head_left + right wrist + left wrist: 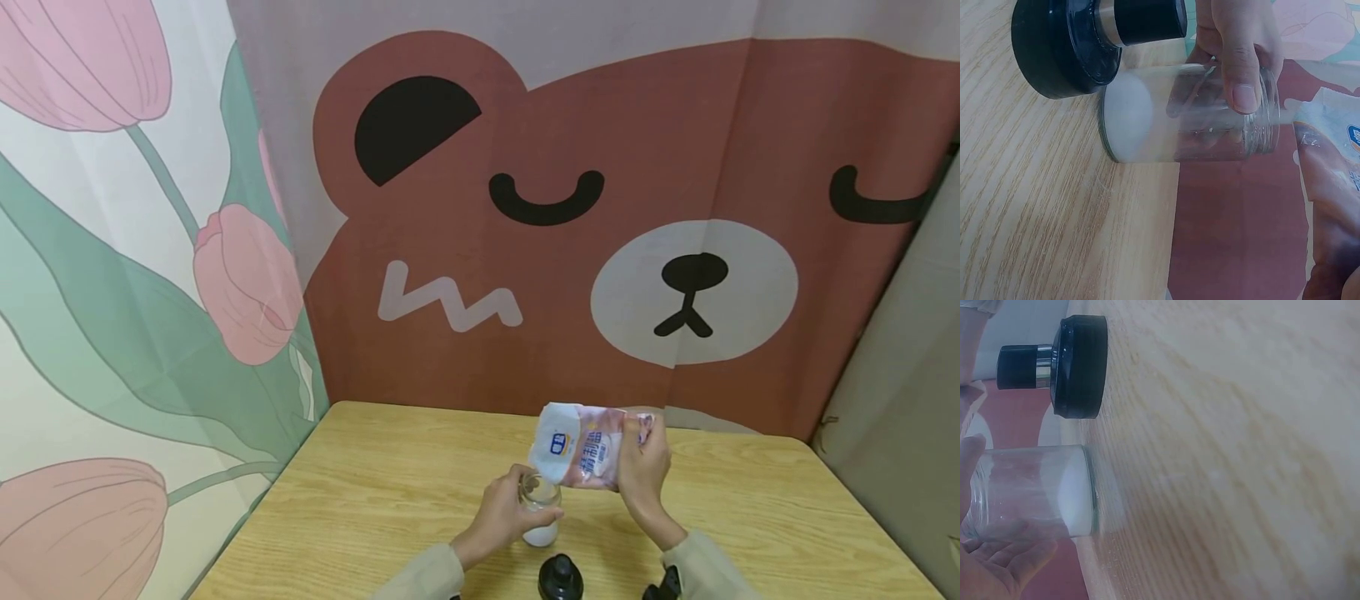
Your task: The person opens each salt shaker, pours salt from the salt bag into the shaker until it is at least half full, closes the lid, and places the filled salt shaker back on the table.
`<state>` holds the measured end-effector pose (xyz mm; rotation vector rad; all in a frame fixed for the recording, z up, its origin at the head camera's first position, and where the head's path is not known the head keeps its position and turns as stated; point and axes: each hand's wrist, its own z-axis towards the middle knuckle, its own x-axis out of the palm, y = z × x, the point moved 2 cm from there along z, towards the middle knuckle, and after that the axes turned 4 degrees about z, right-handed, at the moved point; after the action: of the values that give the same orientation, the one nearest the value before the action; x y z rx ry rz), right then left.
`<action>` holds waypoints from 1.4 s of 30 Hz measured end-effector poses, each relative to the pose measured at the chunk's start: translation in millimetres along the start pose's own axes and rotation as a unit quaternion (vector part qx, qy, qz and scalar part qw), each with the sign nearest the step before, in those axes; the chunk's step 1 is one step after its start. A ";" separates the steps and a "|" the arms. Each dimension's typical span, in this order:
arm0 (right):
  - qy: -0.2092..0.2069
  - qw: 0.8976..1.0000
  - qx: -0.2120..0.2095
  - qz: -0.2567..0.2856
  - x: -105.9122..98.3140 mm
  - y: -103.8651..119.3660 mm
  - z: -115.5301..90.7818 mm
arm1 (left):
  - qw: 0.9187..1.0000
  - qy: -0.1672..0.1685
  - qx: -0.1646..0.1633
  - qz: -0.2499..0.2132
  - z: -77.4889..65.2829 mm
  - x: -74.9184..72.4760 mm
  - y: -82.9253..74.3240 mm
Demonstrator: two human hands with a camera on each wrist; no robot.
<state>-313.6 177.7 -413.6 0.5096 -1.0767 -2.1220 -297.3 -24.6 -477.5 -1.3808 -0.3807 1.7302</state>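
Note:
My left hand [495, 510] grips a clear glass jar [1022, 487] near its rim, with the thumb across the glass. The jar stands upright on the table, and white salt [1127, 115] covers its bottom. Above it, my right hand [647, 467] holds a pink and white salt bag [581, 446] with blue lettering, tilted so that its lower left corner is at the jar's mouth. A pale streak shows between the bag and the mouth in the right wrist view. A black lid [1080, 367] with a knob and silver band sits beside the jar, nearer me.
The wooden table [375, 483] reaches back to a hanging cloth [450, 367] printed with a bear. Left of it hangs a tulip-patterned cloth [187, 375]. A plain pale cloth [900, 375] hangs at the right.

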 end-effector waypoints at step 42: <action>0.003 1.000 -0.004 0.003 1.7 -0.2 3.0 | 1.000 0.004 0.000 -0.001 0.5 0.7 0.3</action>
<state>-316.7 178.2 -412.1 0.5089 -1.0651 -2.1162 -297.8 -24.1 -477.9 -1.3873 -0.3776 1.7233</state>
